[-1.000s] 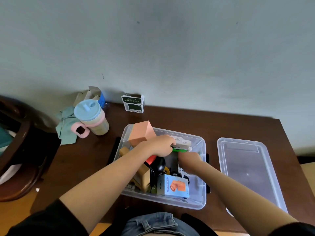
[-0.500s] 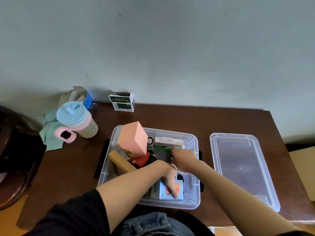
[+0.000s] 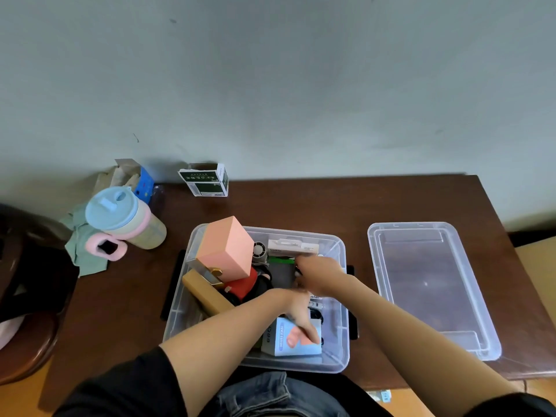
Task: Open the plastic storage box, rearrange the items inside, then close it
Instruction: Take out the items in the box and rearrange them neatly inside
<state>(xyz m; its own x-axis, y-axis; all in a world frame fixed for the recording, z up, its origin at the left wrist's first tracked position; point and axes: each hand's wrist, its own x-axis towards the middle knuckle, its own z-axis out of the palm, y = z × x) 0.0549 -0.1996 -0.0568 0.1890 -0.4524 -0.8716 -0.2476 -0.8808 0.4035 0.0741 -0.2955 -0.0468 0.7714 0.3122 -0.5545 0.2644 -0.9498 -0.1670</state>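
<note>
Your plastic storage box (image 3: 337,361) sits open on the brown table (image 3: 301,203), at its near edge, directly in front of you. Its clear lid (image 3: 430,284) lies flat on the table just to the right of the box, apart from it.

Your left hand (image 3: 301,314) reaches into the near right part of the box; its fingers (image 3: 310,334) lie fairly straight on top of the light blue carton (image 3: 282,341), touching it, though motion blur keeps the contact from being sharp. Your right hand (image 3: 316,273) is deeper in the box, toward its far right corner; its fingers curl downward out of sight, and whether they grip anything cannot be told.

At the far left of the box a pink cube box (image 3: 227,249) stands tilted, partly above the rim. Beneath it a tan box (image 3: 204,293) and a red item (image 3: 243,285) show only in part. A white flat package (image 3: 293,247) lies along the box's far wall, with a green strip (image 3: 281,260) just nearer, partly covered by your right hand. Dark items at the box's centre are too hidden to identify.

Left of the box stand a blue-lidded cup (image 3: 120,218) and a green cloth (image 3: 87,260); behind the box, a dark green carton (image 3: 204,180).
</note>
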